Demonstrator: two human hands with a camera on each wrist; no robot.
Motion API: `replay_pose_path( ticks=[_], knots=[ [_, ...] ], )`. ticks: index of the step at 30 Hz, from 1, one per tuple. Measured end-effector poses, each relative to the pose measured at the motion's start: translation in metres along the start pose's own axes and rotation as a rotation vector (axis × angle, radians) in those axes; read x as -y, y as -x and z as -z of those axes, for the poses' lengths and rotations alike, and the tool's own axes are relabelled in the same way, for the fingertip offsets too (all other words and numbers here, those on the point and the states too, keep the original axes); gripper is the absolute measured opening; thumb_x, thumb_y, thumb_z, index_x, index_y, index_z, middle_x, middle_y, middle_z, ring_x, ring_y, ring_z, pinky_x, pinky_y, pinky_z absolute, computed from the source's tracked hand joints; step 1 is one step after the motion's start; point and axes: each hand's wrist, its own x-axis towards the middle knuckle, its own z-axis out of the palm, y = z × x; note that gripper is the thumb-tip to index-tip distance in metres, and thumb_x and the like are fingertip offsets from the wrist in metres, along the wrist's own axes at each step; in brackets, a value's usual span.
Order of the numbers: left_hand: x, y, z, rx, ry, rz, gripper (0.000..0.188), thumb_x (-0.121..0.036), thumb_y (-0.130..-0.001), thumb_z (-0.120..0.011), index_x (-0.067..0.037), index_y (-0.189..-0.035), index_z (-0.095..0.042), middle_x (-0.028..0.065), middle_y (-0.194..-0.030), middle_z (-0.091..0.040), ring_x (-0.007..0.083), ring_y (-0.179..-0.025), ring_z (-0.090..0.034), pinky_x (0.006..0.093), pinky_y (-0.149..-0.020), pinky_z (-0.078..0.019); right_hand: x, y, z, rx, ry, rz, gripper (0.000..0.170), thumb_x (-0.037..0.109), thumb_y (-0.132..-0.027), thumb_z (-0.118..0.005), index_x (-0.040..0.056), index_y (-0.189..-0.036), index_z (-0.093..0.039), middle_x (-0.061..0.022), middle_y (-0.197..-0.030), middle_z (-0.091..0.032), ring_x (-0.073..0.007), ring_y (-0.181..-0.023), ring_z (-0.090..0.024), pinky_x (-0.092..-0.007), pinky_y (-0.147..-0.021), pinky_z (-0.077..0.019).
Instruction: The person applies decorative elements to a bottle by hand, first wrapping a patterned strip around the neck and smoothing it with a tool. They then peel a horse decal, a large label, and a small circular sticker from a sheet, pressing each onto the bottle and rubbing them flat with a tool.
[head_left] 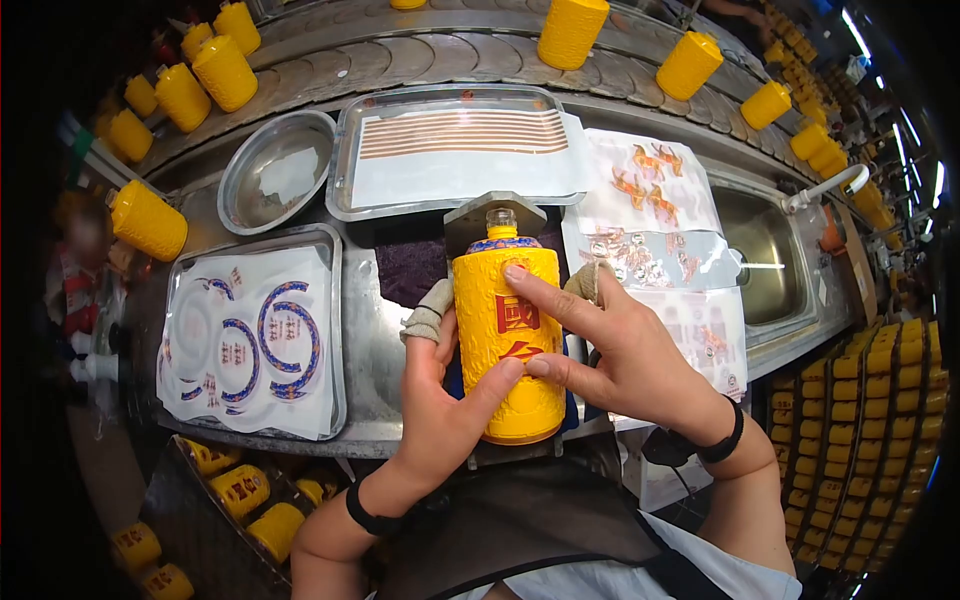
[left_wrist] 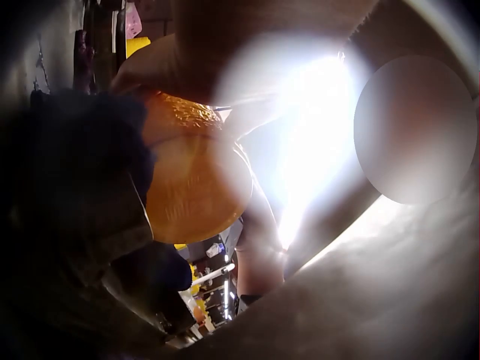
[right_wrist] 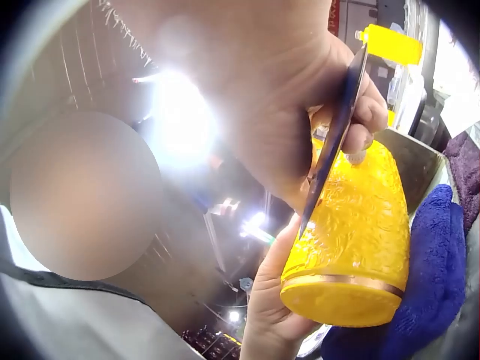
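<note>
Right hand (head_left: pixel 640 355): I see it gripping a dark blade (right_wrist: pixel 336 146).
Left hand (head_left: pixel 435 400): round yellow bottle (head_left: pixel 530 408).
Bottle: lying, bench's (head_left: pixel 375 365) near edge.
Decals: red characters (head_left: pixel 517 312), blue shoulder band (head_left: pixel 507 243) on; I can't tell what's left.

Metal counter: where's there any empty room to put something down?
There's a bare patch between the left tray and the left hand, below the purple cloth. It's crowded right of the held bottle, where printed sheets run almost to the sink.
</note>
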Motion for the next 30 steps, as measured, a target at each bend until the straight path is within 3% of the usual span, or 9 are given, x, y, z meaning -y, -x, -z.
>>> replay_pose_path(
  ticks=[3, 6, 9, 12, 15, 20, 27, 30],
  knots=[
    [-0.002, -0.001, 0.0, 0.007, 0.008, 0.001, 0.075, -0.011, -0.088, -0.072, 0.004, -0.145, -0.025, 0.0206, -0.143, -0.042, 0.0243, -0.132, -0.045, 0.0371, -0.111, -0.0359, 0.001, -0.001, 0.002, 0.016, 0.02, -0.012, 0.067, 0.043, -0.088, -0.068, 0.0356, -0.149, -0.041, -0.0186, -0.09, -0.045, -0.0349, -0.069, -0.058, -0.0404, -0.061, -0.0494],
    [-0.002, -0.001, 0.001, 0.006, 0.0, 0.006, 0.075, -0.01, -0.088, -0.072, 0.004, -0.145, -0.025, 0.0205, -0.143, -0.042, 0.0242, -0.132, -0.045, 0.0372, -0.111, -0.0359, 0.009, -0.002, 0.009, 0.083, -0.021, -0.097, 0.073, 0.033, -0.083, -0.076, 0.0248, -0.149, -0.044, -0.0134, -0.088, -0.046, -0.0283, -0.079, -0.056, -0.0357, -0.073, -0.0478],
    [-0.003, -0.001, 0.001, 0.002, 0.004, 0.021, 0.075, -0.01, -0.088, -0.072, 0.005, -0.145, -0.025, 0.0204, -0.143, -0.043, 0.0242, -0.132, -0.045, 0.0375, -0.111, -0.0356, 0.003, -0.002, 0.005, 0.056, 0.028, -0.054, 0.078, 0.043, -0.087, -0.069, 0.0223, -0.154, -0.033, -0.0178, -0.09, -0.047, -0.0341, -0.072, -0.058, -0.041, -0.063, -0.0495],
    [-0.001, -0.001, 0.001, -0.006, 0.018, 0.021, 0.075, -0.011, -0.088, -0.073, 0.005, -0.144, -0.026, 0.0205, -0.143, -0.043, 0.024, -0.132, -0.045, 0.0373, -0.111, -0.0351, -0.009, -0.005, -0.007, -0.106, -0.064, 0.033, 0.085, 0.041, -0.086, -0.071, 0.0111, -0.154, -0.029, -0.0179, -0.092, -0.052, -0.0328, -0.072, -0.058, -0.0401, -0.064, -0.0496],
    [-0.002, -0.002, 0.001, -0.005, 0.009, 0.035, 0.075, -0.011, -0.087, -0.073, 0.005, -0.144, -0.027, 0.0206, -0.143, -0.042, 0.024, -0.133, -0.045, 0.0372, -0.112, -0.0344, -0.003, -0.008, -0.002, -0.075, -0.157, -0.066, 0.084, 0.037, -0.086, -0.073, 0.0049, -0.151, -0.032, -0.0172, -0.094, -0.056, -0.0308, -0.073, -0.058, -0.0388, -0.065, -0.0495],
    [-0.002, -0.001, 0.001, -0.003, 0.038, 0.047, 0.075, -0.011, -0.087, -0.073, 0.005, -0.144, -0.027, 0.0205, -0.143, -0.042, 0.0241, -0.133, -0.044, 0.0372, -0.112, -0.0338, -0.003, -0.014, -0.002, -0.151, -0.242, -0.108, 0.07, 0.028, -0.085, -0.075, 0.0051, -0.144, -0.044, -0.0151, -0.093, -0.058, -0.0258, -0.072, -0.058, -0.0344, -0.065, -0.049],
    [0.0, -0.001, 0.002, -0.001, 0.029, 0.037, 0.075, -0.011, -0.087, -0.073, 0.005, -0.144, -0.027, 0.02, -0.143, -0.043, 0.0239, -0.133, -0.044, 0.037, -0.112, -0.0346, -0.003, -0.009, -0.01, -0.251, -0.118, 0.131, 0.057, 0.024, -0.083, -0.076, 0.0164, -0.136, -0.059, -0.0122, -0.085, -0.054, -0.0235, -0.068, -0.056, -0.0328, -0.058, -0.0482],
    [0.0, -0.001, 0.003, 0.009, 0.024, 0.039, 0.075, -0.011, -0.087, -0.073, 0.005, -0.144, -0.027, 0.0199, -0.143, -0.043, 0.0237, -0.133, -0.044, 0.037, -0.112, -0.035, -0.002, -0.007, -0.013, -0.235, -0.072, 0.143, 0.054, 0.026, -0.083, -0.076, 0.02, -0.134, -0.062, -0.0109, -0.081, -0.051, -0.0243, -0.068, -0.055, -0.0335, -0.054, -0.0472]
  ],
)
